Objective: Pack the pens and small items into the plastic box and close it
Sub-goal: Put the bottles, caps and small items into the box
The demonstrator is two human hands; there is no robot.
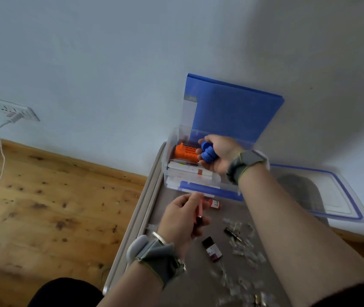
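The clear plastic box (pixel 170 173) stands open at the far end of the grey table, holding an orange ridged piece (pixel 185 151), white pen boxes (pixel 189 171) and a blue folder (pixel 232 107) leaning on the wall. Over the box, my right hand (pixel 219 155) grips a blue ribbed object (pixel 206 151). Nearer me, my left hand (pixel 182 218) pinches a pink pen (pixel 199 210) just above the table. The box lid (pixel 322 193), clear with a blue seal, lies flat to the right.
Loose on the grey table (pixel 189 282) are a small dark bottle (pixel 212 249), a red-labelled bottle (pixel 215 204), a dark pen part (pixel 232 233) and several clear small pieces (pixel 246 251). A wooden floor, wall socket (pixel 13 108) and white cable lie left.
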